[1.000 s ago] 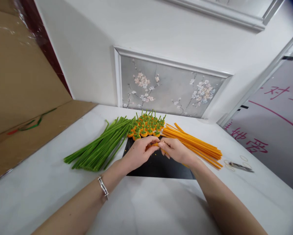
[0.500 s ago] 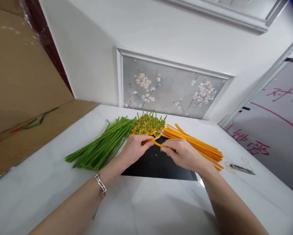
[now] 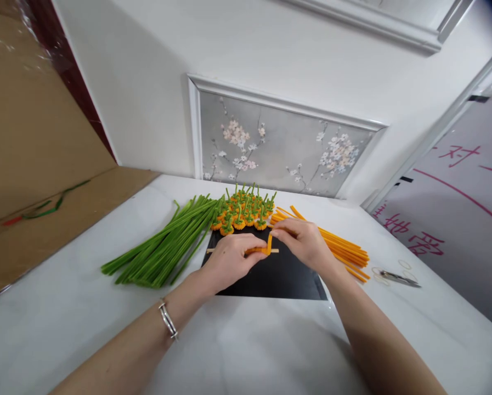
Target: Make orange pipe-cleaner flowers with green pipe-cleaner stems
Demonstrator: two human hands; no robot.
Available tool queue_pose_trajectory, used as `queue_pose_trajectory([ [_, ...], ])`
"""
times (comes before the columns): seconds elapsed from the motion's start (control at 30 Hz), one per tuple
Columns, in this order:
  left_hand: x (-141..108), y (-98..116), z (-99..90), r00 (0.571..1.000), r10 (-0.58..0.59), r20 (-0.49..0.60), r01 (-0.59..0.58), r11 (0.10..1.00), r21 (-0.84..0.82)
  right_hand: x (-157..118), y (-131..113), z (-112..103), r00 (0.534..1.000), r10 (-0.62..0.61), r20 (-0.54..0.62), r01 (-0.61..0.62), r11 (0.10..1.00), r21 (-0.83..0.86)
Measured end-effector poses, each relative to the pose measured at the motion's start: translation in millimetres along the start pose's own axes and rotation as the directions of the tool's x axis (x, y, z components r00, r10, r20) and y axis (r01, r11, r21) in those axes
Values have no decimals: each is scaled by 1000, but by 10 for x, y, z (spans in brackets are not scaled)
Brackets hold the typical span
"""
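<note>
A white table (image 3: pixel 246 343) fills the low part of the view. On it lies a black mat (image 3: pixel 274 280). To the left is a big pile of green pipe cleaners (image 3: pixel 163 247), and to the right is a smaller pile of orange pipe cleaners (image 3: pixel 346 249). Between the piles, at the back of the mat, sits a bunch of little orange puffs with green tops (image 3: pixel 248 213), packed close together.

The left hand (image 3: pixel 231 258) is over the mat, its thumb and fingers closed round a thin stick (image 3: pixel 275 250) and the orange fuzz on it. The right hand (image 3: pixel 301 241) pinches the loose end of that fuzz between thumb and finger. Off to the right are small metal snips (image 3: pixel 400 278) with rubber bands (image 3: pixel 404 268) beside them.

The held orange pipe cleaner (image 3: pixel 269 241) is between the two hands, above the mat. It seems to be wrapped round the stick, and its end stands up at a bend. If the left thumb goes soft, the loops could spring loose. If the right hand tugs too hard, the end could pop out or the stick could twist. Uneven pulling could make the loops lumpy.
</note>
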State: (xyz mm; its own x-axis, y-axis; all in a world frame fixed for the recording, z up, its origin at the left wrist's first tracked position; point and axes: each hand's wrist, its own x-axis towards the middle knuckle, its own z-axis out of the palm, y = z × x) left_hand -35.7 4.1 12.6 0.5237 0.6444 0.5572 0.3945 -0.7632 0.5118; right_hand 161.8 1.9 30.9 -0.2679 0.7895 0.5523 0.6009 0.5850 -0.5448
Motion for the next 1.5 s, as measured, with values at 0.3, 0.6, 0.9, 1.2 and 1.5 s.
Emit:
queue_pose_trajectory([
  [0.3, -6, 39, -6, 997, -70, -26, 68, 995, -72, -22, 186, 79, 962, 165, 219, -152, 985, -75],
  [0.6, 31, -84, -79, 988, -60, -141, 75, 992, 98, -98, 32, 10, 887, 61, 457, -20, 995, -96],
  [0.9, 34, -89, -112, 989, -86, -118, 102, 986, 133, -111, -156, -62, 902, -8, 431, 71, 989, -131],
  [1.2, 12, -128, -37, 1000, -10, -5, 10, 987, 162, -55, -151, -65, 982, -85, 166, 95, 994, -55],
  [1.5, -7, -94, 21, 997, 71, 11, -72, 991, 115, -10, 49, -34, 997, -11, 74, 14, 999, -41],
])
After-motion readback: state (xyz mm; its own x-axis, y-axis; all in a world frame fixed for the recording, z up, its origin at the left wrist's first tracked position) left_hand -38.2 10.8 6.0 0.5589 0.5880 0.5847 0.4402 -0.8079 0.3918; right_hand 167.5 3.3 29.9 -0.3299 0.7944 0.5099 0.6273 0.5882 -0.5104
